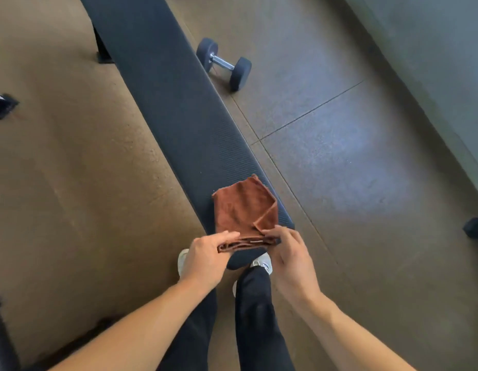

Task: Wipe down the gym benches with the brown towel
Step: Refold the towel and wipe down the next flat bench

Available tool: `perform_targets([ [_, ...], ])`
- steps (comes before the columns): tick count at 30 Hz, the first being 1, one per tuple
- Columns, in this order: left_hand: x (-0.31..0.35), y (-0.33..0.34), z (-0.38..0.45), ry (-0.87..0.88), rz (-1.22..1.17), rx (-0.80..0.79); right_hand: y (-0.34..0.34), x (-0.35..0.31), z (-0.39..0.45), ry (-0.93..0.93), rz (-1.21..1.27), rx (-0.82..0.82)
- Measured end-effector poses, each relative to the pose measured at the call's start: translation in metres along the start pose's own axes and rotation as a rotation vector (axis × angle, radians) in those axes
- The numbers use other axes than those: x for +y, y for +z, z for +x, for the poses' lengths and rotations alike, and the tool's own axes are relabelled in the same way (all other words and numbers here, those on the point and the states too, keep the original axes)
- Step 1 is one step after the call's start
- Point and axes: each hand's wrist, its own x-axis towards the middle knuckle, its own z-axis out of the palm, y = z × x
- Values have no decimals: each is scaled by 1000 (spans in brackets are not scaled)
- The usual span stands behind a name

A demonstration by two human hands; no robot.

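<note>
- Left grip (205,257) and right grip (288,253) both pinched the near folded edge of the brown terry towel (243,207).
- Beyond the grips, the towel lay flat on the long black padded desk (163,84).
- Grey dumbbell (223,64) on the floor, far off.

Dim, soft light; a pale bluish glare patch lies on the floor (347,170) at right. Wide-angle bending at edges, slight overall blur.

Both hands, left hand (205,259) and right hand (291,259), pinch with fingers.
</note>
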Motion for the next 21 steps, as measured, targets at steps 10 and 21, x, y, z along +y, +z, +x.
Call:
perform_targets([
  [10, -75, 57, 71, -155, -43, 63, 89, 88, 63, 84, 40, -11],
  [21, -108, 42, 143, -36, 101, 365, 193, 89, 93, 28, -427, -123],
])
